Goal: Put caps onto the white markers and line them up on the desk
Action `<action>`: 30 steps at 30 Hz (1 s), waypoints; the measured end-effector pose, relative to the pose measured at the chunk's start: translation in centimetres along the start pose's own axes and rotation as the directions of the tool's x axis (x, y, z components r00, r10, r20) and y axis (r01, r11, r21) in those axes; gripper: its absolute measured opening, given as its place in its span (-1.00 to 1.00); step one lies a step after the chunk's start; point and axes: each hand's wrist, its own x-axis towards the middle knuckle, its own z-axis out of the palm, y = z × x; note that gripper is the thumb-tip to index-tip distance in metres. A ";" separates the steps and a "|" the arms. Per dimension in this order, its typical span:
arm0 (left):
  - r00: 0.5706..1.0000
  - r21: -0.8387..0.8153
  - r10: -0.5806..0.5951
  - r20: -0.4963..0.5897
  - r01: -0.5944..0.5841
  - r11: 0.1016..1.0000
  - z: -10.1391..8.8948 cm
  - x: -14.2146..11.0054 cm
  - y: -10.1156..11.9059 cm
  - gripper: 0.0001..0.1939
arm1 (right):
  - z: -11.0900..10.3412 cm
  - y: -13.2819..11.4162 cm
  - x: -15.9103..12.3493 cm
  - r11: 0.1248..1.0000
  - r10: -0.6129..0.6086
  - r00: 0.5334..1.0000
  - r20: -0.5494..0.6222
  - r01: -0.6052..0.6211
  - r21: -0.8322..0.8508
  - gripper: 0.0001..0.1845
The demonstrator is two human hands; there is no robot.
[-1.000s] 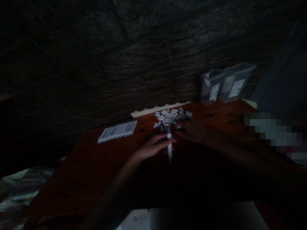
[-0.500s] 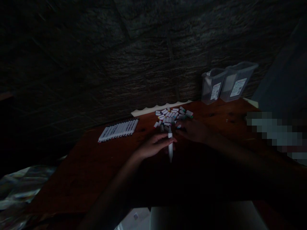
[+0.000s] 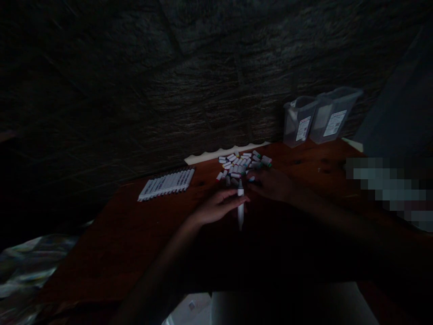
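Note:
The scene is very dark. My left hand [image 3: 216, 206] grips a white marker [image 3: 240, 213] by its upper part, holding it upright over the reddish wooden table [image 3: 142, 234]. My right hand [image 3: 272, 185] rests palm down just right of the marker, its fingertips at the near edge of a pile of loose white marker caps [image 3: 241, 164]. I cannot see whether the right hand holds a cap. A neat row of white markers [image 3: 166, 184] lies side by side to the left.
Two clear plastic containers [image 3: 320, 116] with labels stand at the back right against a dark stone-textured wall. A pale scalloped strip [image 3: 216, 153] lies behind the cap pile. Patterned cloth [image 3: 23, 266] shows at the lower left, and a pale surface [image 3: 277, 307] at the bottom.

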 end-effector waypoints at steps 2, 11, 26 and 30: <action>1.000 0.001 -0.001 -0.001 0.001 1.000 0.0 0.0 0.0 -0.61 | 0.0 0.0 0.0 1.000 -0.007 1.000 0.000 0.007 -0.001 -0.69; 1.000 -0.006 -0.004 0.007 0.004 1.000 0.1 -0.1 0.1 -0.64 | -0.3 -0.3 -0.2 1.000 0.007 1.000 0.004 -0.007 -0.009 -0.68; 0.998 0.065 0.058 0.017 -0.059 0.996 0.3 -0.1 0.4 -0.68 | 0.0 0.0 -0.2 1.000 0.006 1.000 -0.009 -0.006 -0.005 -0.69; 0.998 0.076 0.052 0.023 -0.053 0.996 0.3 -0.1 0.4 -0.66 | 0.1 -0.1 -0.2 1.000 0.005 1.000 -0.002 -0.005 -0.021 -0.68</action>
